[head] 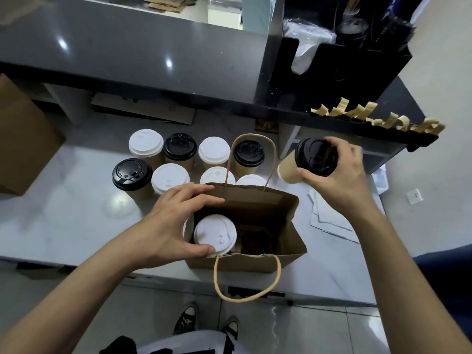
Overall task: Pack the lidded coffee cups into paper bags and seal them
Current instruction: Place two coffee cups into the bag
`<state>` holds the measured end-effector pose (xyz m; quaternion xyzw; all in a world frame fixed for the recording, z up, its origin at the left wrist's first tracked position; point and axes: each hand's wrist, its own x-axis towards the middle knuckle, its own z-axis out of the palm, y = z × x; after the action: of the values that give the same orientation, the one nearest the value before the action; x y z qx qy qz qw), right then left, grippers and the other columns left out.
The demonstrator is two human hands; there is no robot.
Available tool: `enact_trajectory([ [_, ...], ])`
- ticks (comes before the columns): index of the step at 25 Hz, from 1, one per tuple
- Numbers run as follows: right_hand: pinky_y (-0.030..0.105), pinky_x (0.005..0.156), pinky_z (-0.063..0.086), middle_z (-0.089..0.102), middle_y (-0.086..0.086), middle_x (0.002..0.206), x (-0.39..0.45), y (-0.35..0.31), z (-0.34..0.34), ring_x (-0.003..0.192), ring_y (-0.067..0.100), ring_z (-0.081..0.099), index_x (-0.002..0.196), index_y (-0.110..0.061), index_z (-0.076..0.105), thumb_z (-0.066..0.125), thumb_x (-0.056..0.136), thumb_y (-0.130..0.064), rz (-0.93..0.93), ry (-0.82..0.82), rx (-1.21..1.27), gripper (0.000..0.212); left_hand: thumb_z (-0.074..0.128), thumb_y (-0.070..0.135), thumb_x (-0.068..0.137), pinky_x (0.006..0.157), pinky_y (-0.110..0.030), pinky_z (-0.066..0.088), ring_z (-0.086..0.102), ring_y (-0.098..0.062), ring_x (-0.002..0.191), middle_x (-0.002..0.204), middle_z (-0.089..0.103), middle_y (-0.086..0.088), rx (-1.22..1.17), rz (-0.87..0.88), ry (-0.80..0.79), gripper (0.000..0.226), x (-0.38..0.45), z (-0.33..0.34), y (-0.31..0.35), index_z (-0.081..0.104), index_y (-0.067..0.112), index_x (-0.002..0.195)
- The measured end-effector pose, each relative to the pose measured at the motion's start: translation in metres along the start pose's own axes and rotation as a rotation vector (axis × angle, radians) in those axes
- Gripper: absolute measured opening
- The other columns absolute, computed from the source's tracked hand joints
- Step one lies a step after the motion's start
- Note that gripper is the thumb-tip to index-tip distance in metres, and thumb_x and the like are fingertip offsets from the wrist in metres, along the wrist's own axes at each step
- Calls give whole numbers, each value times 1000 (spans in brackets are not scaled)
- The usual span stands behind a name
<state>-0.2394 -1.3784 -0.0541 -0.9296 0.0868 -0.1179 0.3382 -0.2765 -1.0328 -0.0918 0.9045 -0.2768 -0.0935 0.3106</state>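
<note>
- Eight lidded cups (178, 159) are grouped on the bench behind the bag, toward its back edge; four lids are black and four white, two of the white partly hidden by the bag's rim.
- One open paper bag (268, 215) is stood at the front edge of the bench, its near handle hanging over that edge.
- One white-lidded cup (215, 235) is seated upright in the bag's left side.
- Left hand (168, 223) is curled over the bag's left rim, thumb touching the white lid, fingers resting on the far rim.
- Right hand (339, 175) is held above the bench right of the bag, fingers and thumb gripping the lid of a tilted black-lidded cup (310, 159).
- Loose papers (329, 215) are lying right of the bag.
</note>
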Motion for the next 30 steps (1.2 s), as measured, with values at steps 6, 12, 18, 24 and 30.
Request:
enact_trajectory([
  [6,1,88,41,51,-1,135,-27,-31,-45,117,6,54,139,-27,48,87,77,-34,-63,120,168,75,77,65,64,120,-36,23,17,-1,145,153,27,31,-24,15,-20,84,2,-1,-1,43,55,141],
  [12,10,93,46,55,-4,134,-57,-58,-61,120,4,55,139,-26,48,89,74,-36,-151,35,265,77,77,65,64,115,-30,21,15,0,144,154,25,30,-26,14,-46,88,3,-2,0,39,54,144],
  [18,14,106,39,47,-19,134,-75,-68,-50,126,-5,47,147,-43,40,87,68,-54,-207,-390,154,93,78,62,65,115,-29,22,17,-1,144,153,27,29,-33,23,-35,90,2,-2,0,39,53,145],
  [24,30,100,47,34,-20,128,-78,-74,-7,121,6,43,139,-48,35,78,71,-49,-220,-532,-172,81,88,50,68,114,-28,23,21,-1,142,151,28,29,-49,28,-32,99,0,-3,1,32,53,149],
  [30,36,83,54,40,-4,126,-73,-80,16,103,21,52,136,-29,36,75,74,-43,-234,-625,-525,75,88,52,69,111,-26,21,17,3,141,151,25,32,-45,29,-44,99,0,-3,4,32,54,150],
])
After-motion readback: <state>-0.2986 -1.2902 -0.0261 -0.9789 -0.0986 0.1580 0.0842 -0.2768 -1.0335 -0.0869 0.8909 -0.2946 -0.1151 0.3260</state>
